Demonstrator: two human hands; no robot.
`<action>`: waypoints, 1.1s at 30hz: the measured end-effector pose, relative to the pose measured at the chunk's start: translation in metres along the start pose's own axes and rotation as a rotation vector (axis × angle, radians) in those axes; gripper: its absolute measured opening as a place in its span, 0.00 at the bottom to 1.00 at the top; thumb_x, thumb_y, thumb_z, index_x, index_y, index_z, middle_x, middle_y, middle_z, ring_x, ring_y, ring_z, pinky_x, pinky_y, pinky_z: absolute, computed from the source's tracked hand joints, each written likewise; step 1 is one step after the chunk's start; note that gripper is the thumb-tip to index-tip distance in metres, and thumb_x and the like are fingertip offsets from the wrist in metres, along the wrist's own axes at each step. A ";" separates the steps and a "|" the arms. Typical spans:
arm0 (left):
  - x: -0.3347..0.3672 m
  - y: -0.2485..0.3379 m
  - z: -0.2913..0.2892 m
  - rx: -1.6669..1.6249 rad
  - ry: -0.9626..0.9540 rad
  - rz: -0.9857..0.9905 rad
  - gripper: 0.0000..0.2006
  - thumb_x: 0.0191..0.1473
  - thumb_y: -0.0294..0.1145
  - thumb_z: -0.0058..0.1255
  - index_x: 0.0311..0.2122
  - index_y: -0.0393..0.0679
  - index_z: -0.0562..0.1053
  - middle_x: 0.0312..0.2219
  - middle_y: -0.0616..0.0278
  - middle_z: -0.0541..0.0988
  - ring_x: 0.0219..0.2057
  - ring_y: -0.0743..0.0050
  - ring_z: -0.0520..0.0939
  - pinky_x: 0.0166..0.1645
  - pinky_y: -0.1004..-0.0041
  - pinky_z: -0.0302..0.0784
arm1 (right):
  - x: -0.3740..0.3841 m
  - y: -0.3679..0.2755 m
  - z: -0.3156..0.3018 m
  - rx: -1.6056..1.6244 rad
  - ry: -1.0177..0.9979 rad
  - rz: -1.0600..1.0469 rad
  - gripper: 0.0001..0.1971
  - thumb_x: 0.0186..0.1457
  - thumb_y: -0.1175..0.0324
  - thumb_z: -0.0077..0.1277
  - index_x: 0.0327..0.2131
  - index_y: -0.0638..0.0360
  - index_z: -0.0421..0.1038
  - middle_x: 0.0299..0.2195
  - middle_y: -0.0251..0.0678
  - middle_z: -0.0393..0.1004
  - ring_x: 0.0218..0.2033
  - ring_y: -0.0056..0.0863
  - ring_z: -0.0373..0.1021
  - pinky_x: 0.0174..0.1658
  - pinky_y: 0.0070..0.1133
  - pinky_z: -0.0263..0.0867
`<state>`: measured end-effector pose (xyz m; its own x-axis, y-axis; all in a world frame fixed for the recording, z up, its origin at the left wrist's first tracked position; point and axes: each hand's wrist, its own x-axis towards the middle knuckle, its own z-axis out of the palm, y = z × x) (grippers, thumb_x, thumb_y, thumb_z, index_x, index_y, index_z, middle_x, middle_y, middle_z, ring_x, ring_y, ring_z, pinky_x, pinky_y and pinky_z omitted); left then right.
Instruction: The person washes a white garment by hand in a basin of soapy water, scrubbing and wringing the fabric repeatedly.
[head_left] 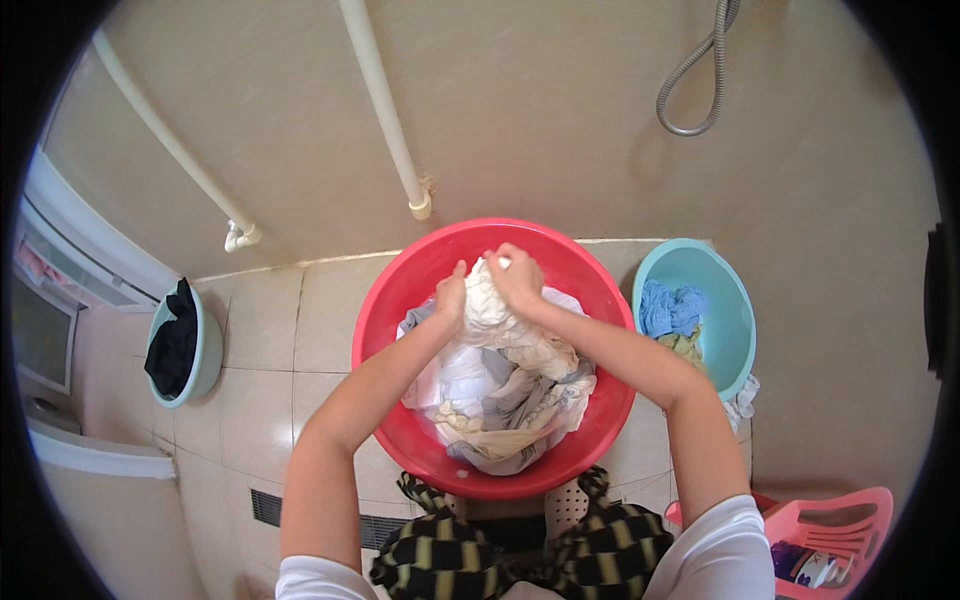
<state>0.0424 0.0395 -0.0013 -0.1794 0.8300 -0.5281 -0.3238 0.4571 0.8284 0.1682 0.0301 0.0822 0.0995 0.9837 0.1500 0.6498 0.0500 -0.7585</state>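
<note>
A large red basin (pixel 500 486) stands on the tiled floor before me, holding a heap of white, cream and grey laundry (pixel 515 395). Over its far half, both hands grip a bunched white cloth (pixel 485 305), whose lower part runs down into the heap. My left hand (pixel 451 298) is closed on the cloth's left side. My right hand (pixel 516 280) is wrapped round its upper right, knuckles up. What kind of garment the white cloth is cannot be made out.
Right of the red basin, a light blue basin (pixel 740 340) holds blue cloth (pixel 672 307) and greenish cloth. At far left, a pale basin (pixel 208 360) holds black cloth (pixel 175 345). A pink basket (pixel 875 510) with a bottle sits lower right. A shower hose (pixel 690 130) hangs on the wall.
</note>
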 end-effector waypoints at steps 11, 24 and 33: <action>0.009 -0.030 0.025 -0.711 -0.502 -0.039 0.14 0.55 0.48 0.39 0.34 0.50 0.70 0.24 0.68 0.74 0.25 0.74 0.76 0.30 0.74 0.73 | -0.011 0.001 0.040 0.005 0.028 -0.237 0.12 0.47 0.57 0.46 0.23 0.54 0.67 0.16 0.46 0.69 0.21 0.46 0.68 0.26 0.38 0.63; -0.020 0.025 0.051 -0.126 0.052 0.015 0.14 0.52 0.42 0.40 0.29 0.42 0.72 0.23 0.64 0.75 0.24 0.70 0.76 0.29 0.68 0.70 | 0.030 0.008 0.035 0.061 0.103 0.081 0.11 0.46 0.57 0.46 0.25 0.54 0.69 0.21 0.45 0.73 0.27 0.46 0.70 0.30 0.37 0.63; 0.060 -0.004 0.010 -0.683 -0.675 0.111 0.13 0.54 0.43 0.37 0.33 0.46 0.70 0.26 0.66 0.74 0.26 0.70 0.76 0.31 0.70 0.72 | -0.009 -0.042 0.046 0.166 0.002 -0.233 0.11 0.45 0.58 0.47 0.21 0.54 0.66 0.18 0.45 0.71 0.23 0.47 0.69 0.26 0.37 0.63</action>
<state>0.0425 0.0903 -0.0344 0.2610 0.9636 -0.0585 -0.8457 0.2575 0.4675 0.1051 0.0276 0.0839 -0.0361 0.9420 0.3336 0.5233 0.3022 -0.7967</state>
